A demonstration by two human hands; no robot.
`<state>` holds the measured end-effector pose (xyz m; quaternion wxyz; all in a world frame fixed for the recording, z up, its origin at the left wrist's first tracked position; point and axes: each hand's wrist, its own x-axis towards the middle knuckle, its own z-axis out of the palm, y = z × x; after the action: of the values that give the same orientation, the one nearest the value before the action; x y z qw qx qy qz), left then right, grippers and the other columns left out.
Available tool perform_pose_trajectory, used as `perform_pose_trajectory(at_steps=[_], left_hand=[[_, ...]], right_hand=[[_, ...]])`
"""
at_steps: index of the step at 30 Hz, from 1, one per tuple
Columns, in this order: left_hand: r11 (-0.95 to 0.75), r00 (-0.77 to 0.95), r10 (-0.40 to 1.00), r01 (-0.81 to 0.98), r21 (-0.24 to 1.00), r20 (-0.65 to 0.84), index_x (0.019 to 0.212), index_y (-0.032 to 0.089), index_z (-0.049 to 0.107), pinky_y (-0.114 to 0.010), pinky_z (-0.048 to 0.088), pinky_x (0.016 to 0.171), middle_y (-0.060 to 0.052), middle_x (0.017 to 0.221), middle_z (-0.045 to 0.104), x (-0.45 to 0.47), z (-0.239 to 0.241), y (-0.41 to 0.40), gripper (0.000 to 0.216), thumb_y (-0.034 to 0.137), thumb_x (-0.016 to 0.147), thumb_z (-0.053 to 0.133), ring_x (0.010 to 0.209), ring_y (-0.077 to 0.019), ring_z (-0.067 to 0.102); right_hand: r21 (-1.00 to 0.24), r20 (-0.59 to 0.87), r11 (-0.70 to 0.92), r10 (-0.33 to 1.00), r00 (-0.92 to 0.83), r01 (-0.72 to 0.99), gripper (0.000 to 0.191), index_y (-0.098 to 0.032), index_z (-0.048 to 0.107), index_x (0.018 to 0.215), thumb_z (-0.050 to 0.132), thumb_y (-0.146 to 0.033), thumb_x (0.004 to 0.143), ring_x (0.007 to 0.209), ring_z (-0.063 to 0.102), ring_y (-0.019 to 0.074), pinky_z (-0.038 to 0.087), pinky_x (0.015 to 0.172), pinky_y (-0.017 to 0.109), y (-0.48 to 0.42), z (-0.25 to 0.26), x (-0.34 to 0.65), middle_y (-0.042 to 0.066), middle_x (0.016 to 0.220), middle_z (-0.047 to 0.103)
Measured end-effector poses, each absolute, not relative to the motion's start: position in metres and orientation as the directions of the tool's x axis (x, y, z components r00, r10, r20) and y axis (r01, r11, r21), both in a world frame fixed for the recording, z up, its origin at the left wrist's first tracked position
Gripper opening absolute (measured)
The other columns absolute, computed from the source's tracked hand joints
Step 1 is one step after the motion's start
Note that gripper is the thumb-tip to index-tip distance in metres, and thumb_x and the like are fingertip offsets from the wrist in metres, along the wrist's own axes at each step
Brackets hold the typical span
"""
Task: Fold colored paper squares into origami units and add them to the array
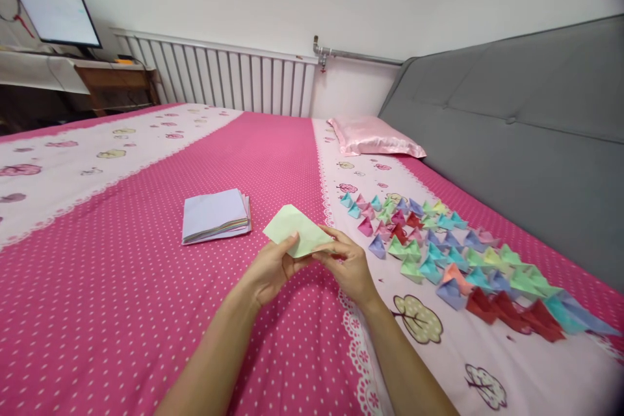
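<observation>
A pale green sheet of folded paper [296, 226] is held in the air above the bed by both hands. My left hand [273, 268] grips its lower left part, with the thumb lying on top of the paper. At the lower right edge, the fingers of my right hand [350, 268] pinch the same paper. One far corner of it looks folded or cut off. To the left lies a stack of coloured paper sheets [214, 216], a lilac one on top. Rows of folded paper boats [453, 257] in many colours stand to the right.
The bed's pink dotted cover [146, 299] lies under everything. A pink pillow [375, 136] rests near the grey headboard [517, 97]. Along the wall runs a white radiator [219, 71], and a desk with a monitor [58, 18] is at the far left.
</observation>
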<state>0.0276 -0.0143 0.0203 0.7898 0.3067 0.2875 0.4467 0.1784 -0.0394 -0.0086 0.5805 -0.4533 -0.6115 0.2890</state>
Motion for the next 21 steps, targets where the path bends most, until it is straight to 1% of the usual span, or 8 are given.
perform_pose_trajectory(at_steps=[3,7,10,13,15,18,21], left_hand=[[0.388,0.491,0.864,-0.499,0.775,-0.116,0.097,0.014,0.064,-0.029,0.050,0.083,-0.011,0.108,0.064,0.028,0.021,-0.017,0.022,0.019,0.075,0.062,0.095,-0.0206,0.062],[0.299,0.522,0.852,-0.435,0.850,-0.033,0.097,0.012,0.065,-0.027,0.046,0.087,-0.012,0.104,0.066,0.030,0.019,-0.019,0.031,0.010,0.066,0.069,0.096,-0.0208,0.061],[0.280,0.504,0.863,-0.435,0.856,-0.026,0.095,0.011,0.066,-0.027,0.046,0.088,-0.012,0.102,0.067,0.034,0.016,-0.019,0.027,0.014,0.069,0.068,0.095,-0.0201,0.062],[0.278,0.502,0.865,-0.460,0.843,-0.011,0.095,0.010,0.066,-0.027,0.045,0.090,-0.013,0.104,0.066,0.037,0.015,-0.018,0.025,0.017,0.072,0.066,0.097,-0.0200,0.061],[0.286,0.499,0.867,-0.475,0.832,-0.014,0.096,0.010,0.066,-0.027,0.045,0.089,-0.013,0.104,0.066,0.037,0.015,-0.018,0.026,0.016,0.071,0.067,0.096,-0.0200,0.061],[0.296,0.493,0.869,-0.474,0.829,-0.029,0.097,0.010,0.066,-0.026,0.047,0.087,-0.012,0.103,0.066,0.037,0.014,-0.018,0.028,0.016,0.069,0.068,0.095,-0.0195,0.062],[0.278,0.468,0.883,-0.468,0.839,-0.032,0.096,0.012,0.065,-0.025,0.048,0.085,-0.010,0.102,0.067,0.037,0.011,-0.016,0.028,0.017,0.069,0.069,0.093,-0.0184,0.062]], right_hand=[[-0.881,0.455,0.426,0.883,0.118,0.206,0.012,-0.025,0.072,0.081,0.064,-0.028,0.074,0.100,0.058,0.0219,0.045,0.085,0.033,-0.040,-0.007,0.176,0.006,0.103,0.064],[-0.901,0.419,0.383,0.890,0.180,0.206,0.016,-0.022,0.072,0.078,0.061,-0.034,0.076,0.089,0.061,0.0209,0.047,0.078,0.032,-0.042,-0.004,0.172,0.005,0.095,0.066],[-0.922,0.372,0.337,0.907,0.196,0.188,0.021,-0.019,0.071,0.079,0.059,-0.037,0.077,0.080,0.062,0.0195,0.048,0.070,0.029,-0.044,-0.002,0.169,0.005,0.089,0.067],[-0.939,0.336,0.305,0.916,0.221,0.160,0.023,-0.018,0.068,0.083,0.058,-0.037,0.077,0.078,0.061,0.0187,0.047,0.068,0.028,-0.045,-0.001,0.168,0.004,0.084,0.066],[-0.950,0.304,0.272,0.915,0.264,0.151,0.023,-0.017,0.066,0.081,0.059,-0.038,0.076,0.072,0.060,0.0169,0.046,0.065,0.026,-0.046,-0.002,0.167,0.002,0.075,0.064],[-0.956,0.291,0.256,0.887,0.358,0.142,0.022,-0.017,0.058,0.071,0.063,-0.039,0.072,0.060,0.053,0.0127,0.043,0.058,0.023,-0.045,-0.005,0.168,-0.003,0.063,0.055],[-0.956,0.289,0.285,0.865,0.411,0.074,0.025,-0.018,0.050,0.072,0.067,-0.036,0.068,0.059,0.051,0.0110,0.041,0.056,0.021,-0.043,-0.007,0.168,-0.005,0.063,0.050]])
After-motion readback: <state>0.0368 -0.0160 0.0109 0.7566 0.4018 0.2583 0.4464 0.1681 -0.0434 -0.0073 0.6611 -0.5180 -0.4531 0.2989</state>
